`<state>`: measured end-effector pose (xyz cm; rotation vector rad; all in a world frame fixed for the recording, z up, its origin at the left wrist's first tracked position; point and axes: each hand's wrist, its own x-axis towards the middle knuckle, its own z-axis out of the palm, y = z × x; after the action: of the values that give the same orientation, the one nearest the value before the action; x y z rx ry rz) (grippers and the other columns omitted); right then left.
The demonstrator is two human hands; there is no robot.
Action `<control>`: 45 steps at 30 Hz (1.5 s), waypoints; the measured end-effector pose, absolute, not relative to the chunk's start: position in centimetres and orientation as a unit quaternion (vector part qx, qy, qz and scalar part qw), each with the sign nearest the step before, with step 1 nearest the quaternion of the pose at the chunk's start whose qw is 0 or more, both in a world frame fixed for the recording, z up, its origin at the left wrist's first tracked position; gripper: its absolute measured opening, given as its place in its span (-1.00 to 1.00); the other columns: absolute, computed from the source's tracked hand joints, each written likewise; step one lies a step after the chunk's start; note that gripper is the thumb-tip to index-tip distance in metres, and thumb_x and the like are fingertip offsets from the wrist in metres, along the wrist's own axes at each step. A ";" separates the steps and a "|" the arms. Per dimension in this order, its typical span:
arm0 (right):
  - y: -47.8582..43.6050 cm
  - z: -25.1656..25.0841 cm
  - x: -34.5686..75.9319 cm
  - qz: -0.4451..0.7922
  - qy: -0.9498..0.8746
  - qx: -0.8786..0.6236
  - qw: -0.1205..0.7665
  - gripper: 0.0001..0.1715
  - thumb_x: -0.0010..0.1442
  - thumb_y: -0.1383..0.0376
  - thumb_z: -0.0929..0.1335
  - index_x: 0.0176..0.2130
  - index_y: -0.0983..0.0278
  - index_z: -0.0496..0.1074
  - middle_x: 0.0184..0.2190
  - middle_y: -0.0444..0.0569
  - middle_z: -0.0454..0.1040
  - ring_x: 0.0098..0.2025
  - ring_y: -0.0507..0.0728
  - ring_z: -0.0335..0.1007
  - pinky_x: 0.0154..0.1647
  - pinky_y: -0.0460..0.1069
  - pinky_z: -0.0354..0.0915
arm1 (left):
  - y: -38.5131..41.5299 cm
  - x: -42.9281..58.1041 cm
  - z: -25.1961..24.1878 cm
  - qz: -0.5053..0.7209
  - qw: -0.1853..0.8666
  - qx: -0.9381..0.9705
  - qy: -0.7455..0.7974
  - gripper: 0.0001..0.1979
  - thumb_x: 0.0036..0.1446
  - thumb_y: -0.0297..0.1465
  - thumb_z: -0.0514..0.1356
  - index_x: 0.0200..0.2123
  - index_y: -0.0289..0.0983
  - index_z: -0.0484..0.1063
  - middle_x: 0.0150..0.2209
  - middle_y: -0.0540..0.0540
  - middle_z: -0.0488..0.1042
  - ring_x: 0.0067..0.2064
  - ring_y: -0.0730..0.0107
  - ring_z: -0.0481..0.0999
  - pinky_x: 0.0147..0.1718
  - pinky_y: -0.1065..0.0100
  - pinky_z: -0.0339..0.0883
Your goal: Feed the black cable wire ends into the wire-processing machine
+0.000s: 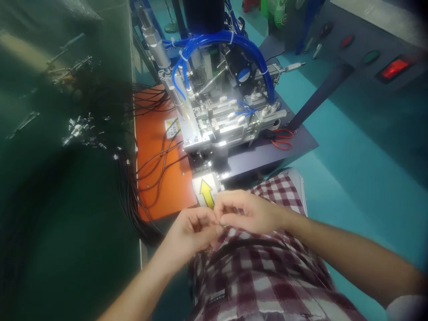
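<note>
My left hand [190, 232] and my right hand [245, 210] meet at the fingertips above my lap, over a red-and-white checked cloth [254, 267]. Each hand has thumb and fingers pinched together. Between the tips shows a tiny bit of something thin, reddish and greenish, too small to name. Just beyond the fingers is a white label with a yellow arrow [206, 191], at the near end of a metal machine [220, 127] with blue tubes [230, 38].
Black cables [129, 196] hang at the edge of the dark green table [67, 232] and run over an orange plate [150, 151]. Red-handled scissors [282, 139] lie on the machine's dark base. A panel with a lit red switch [394, 69] stands upper right.
</note>
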<state>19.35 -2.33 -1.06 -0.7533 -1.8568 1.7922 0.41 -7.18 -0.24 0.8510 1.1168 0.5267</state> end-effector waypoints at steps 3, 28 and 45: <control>-2.7 -1.2 18.8 0.625 -0.653 -0.324 0.279 -0.90 0.19 0.41 0.31 -0.38 0.28 0.39 -0.44 -0.16 0.36 -0.42 0.01 0.26 -0.37 -0.08 0.25 | -7.4 0.6 -0.3 0.295 0.676 0.401 0.544 -0.79 0.02 -0.28 0.34 -0.44 -0.31 0.47 -0.66 0.05 0.34 -0.65 0.65 0.20 -0.70 0.60 -0.07; -5.9 -2.5 18.4 0.477 -0.611 -0.464 0.428 -0.84 0.19 0.43 0.34 -0.24 0.26 0.52 -0.35 -0.11 0.50 -0.47 -0.03 0.35 -0.51 -0.13 0.25 | -7.8 0.8 -0.9 0.382 0.652 0.346 0.557 -0.78 0.09 -0.26 0.30 -0.40 -0.28 0.41 -0.62 0.08 0.35 -0.65 0.71 0.09 -0.69 0.60 -0.14; -7.1 -2.2 18.0 0.380 -0.710 -0.394 0.443 -0.69 0.22 0.48 0.31 -0.04 0.32 0.46 -0.24 0.03 0.52 -0.27 0.07 0.47 -0.24 -0.04 0.40 | -7.9 0.8 -1.1 0.394 0.650 0.341 0.553 -0.80 0.12 -0.27 0.28 -0.39 -0.27 0.41 -0.59 0.07 0.37 -0.64 0.70 0.10 -0.69 0.59 -0.12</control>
<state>18.02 -7.12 -2.23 -0.9782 -1.7617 0.9429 0.76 -7.86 -1.05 0.7758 1.2568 0.8945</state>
